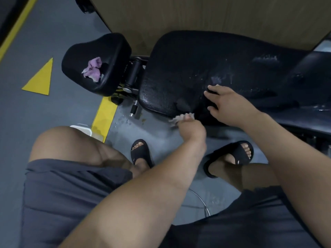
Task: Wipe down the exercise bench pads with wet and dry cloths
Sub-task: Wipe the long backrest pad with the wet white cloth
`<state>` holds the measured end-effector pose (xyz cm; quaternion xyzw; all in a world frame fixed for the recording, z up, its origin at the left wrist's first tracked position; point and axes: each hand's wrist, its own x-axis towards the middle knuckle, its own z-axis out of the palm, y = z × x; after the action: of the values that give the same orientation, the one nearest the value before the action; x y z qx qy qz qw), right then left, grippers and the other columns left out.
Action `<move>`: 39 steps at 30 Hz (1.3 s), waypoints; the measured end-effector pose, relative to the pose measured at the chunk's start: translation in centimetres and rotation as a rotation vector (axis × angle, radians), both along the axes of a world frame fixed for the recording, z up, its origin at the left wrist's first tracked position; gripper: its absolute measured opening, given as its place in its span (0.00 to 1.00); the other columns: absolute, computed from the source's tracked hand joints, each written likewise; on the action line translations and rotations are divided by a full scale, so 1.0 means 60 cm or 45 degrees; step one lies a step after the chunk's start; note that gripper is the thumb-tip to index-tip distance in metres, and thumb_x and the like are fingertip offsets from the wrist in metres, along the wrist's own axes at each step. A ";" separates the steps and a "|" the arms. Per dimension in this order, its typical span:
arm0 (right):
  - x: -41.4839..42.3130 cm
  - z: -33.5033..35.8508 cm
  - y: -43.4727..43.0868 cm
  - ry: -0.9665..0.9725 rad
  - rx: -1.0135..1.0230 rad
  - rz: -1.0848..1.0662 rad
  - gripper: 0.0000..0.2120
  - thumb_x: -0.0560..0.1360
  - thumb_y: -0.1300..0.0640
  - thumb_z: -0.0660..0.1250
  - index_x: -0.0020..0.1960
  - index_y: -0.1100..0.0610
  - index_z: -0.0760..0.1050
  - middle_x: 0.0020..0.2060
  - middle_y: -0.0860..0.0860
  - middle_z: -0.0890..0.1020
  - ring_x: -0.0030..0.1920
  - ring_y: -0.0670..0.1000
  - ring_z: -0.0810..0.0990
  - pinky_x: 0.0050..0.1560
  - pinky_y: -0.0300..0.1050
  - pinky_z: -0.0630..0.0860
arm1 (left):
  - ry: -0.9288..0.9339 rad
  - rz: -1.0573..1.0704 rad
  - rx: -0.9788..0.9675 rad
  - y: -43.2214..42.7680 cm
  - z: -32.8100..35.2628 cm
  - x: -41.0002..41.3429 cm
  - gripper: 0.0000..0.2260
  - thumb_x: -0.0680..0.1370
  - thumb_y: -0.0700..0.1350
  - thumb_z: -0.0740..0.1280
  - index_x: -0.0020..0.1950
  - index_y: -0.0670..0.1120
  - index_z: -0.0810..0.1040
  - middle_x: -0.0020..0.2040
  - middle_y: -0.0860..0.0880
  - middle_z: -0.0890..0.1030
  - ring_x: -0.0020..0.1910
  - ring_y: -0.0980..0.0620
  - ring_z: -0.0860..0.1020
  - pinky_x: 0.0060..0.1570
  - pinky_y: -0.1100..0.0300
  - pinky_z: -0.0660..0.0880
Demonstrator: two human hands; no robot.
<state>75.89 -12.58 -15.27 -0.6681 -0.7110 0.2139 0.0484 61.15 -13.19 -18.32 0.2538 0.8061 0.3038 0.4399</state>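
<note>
The left hand point(192, 128) grips a grey cloth point(180, 119) at the near edge of the long pad point(188, 68); just beyond, the right hand point(229, 104) rests flat on it, fingers spread. The pad's length runs off to the right of both hands, streaked wet. A purple cloth point(92, 68) lies on the small seat pad point(111, 49), far left.

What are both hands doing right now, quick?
Left hand: closed on a pale cloth at the edge of the bench pad.
Right hand: open, resting flat on the bench pad.
</note>
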 end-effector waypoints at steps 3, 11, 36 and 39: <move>0.007 0.003 0.002 0.015 -0.023 0.022 0.27 0.83 0.51 0.63 0.80 0.54 0.63 0.81 0.50 0.59 0.81 0.52 0.55 0.78 0.51 0.62 | -0.648 0.130 -0.038 -0.007 0.011 0.003 0.14 0.87 0.42 0.55 0.67 0.37 0.74 0.68 0.40 0.77 0.67 0.43 0.76 0.61 0.58 0.74; 0.013 0.003 -0.003 0.016 -0.058 0.042 0.27 0.84 0.51 0.59 0.81 0.54 0.59 0.82 0.49 0.56 0.82 0.51 0.52 0.78 0.48 0.61 | -0.264 0.068 -0.031 0.006 0.018 -0.002 0.17 0.87 0.47 0.56 0.74 0.42 0.67 0.67 0.47 0.74 0.66 0.43 0.75 0.63 0.53 0.73; 0.058 0.026 -0.049 -0.043 -0.047 -0.023 0.22 0.83 0.57 0.60 0.77 0.57 0.68 0.79 0.51 0.64 0.78 0.55 0.61 0.75 0.45 0.59 | -0.731 -0.134 -0.266 -0.021 0.032 0.015 0.20 0.86 0.43 0.58 0.76 0.36 0.65 0.74 0.38 0.71 0.46 0.53 0.79 0.50 0.62 0.80; 0.047 0.047 -0.039 -0.130 -0.069 -0.016 0.19 0.83 0.55 0.61 0.72 0.57 0.74 0.74 0.55 0.69 0.72 0.58 0.67 0.71 0.47 0.63 | -0.903 -0.052 -0.323 -0.013 0.058 -0.049 0.16 0.85 0.38 0.60 0.72 0.32 0.70 0.67 0.36 0.78 0.50 0.47 0.80 0.50 0.58 0.80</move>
<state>78.70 -14.93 -12.44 -0.6836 -0.7023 0.1983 -0.0049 58.20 -13.98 -14.83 0.0923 0.6295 0.2616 0.7258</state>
